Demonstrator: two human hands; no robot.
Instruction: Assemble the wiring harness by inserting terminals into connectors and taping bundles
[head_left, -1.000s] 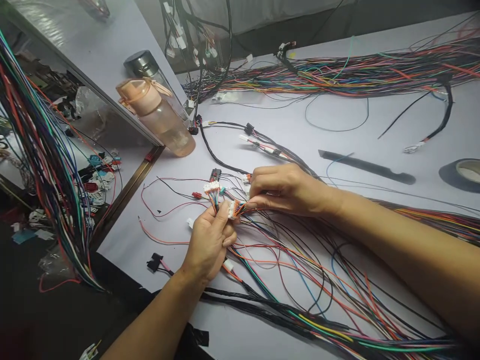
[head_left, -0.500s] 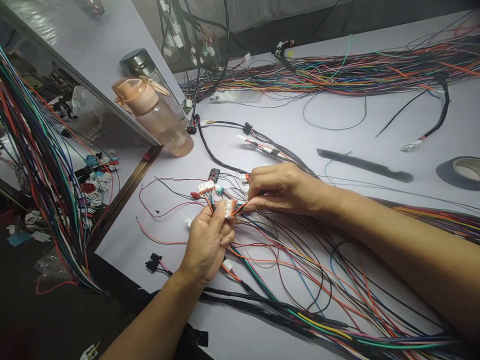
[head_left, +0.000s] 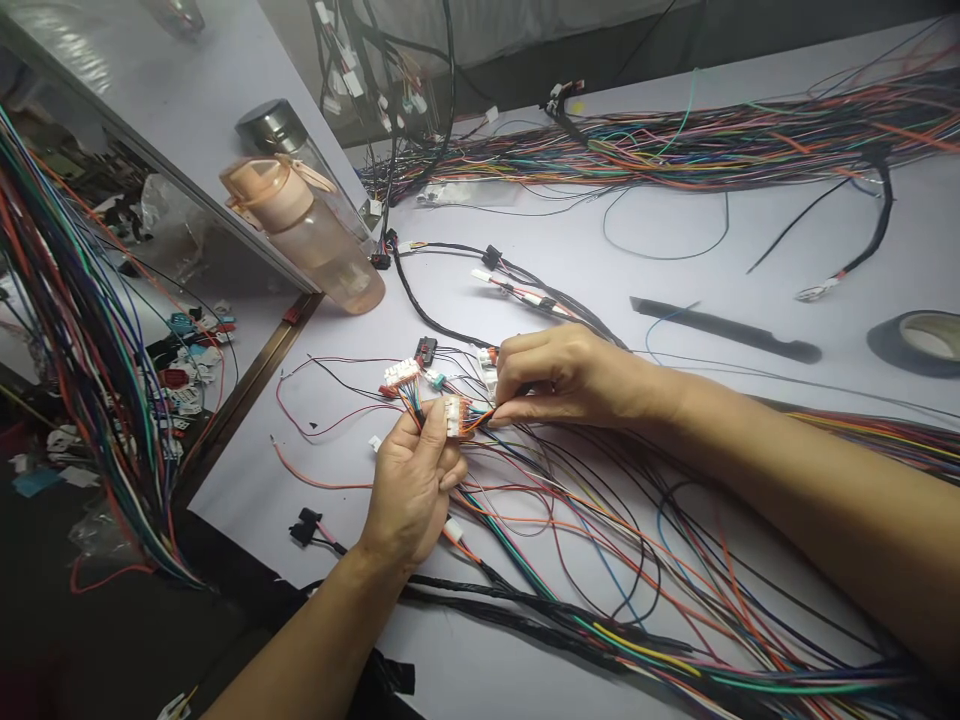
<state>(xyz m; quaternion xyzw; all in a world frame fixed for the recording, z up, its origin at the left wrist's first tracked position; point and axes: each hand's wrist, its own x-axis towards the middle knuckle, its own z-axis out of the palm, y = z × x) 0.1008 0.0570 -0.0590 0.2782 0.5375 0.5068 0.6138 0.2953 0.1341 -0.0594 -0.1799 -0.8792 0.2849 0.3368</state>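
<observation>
Since the earlier frame the white connector (head_left: 452, 414) had drifted slightly leftward with both hands – left hand (head_left: 411, 490) pinching it above the table (head_left: 525, 250); right hand (head_left: 559, 378) closed on an orange wire (head_left: 480, 420) at its back; advisable: seat terminal squarely, connector steadied

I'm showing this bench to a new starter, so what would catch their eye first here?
Probably the two bare hands at the centre: the left hand pinches a small white plastic connector, while the right hand grips its orange wires. Next, the long multicoloured wire bundle across the far side of the white table, and the translucent peach plastic water bottle at the far left.
</observation>
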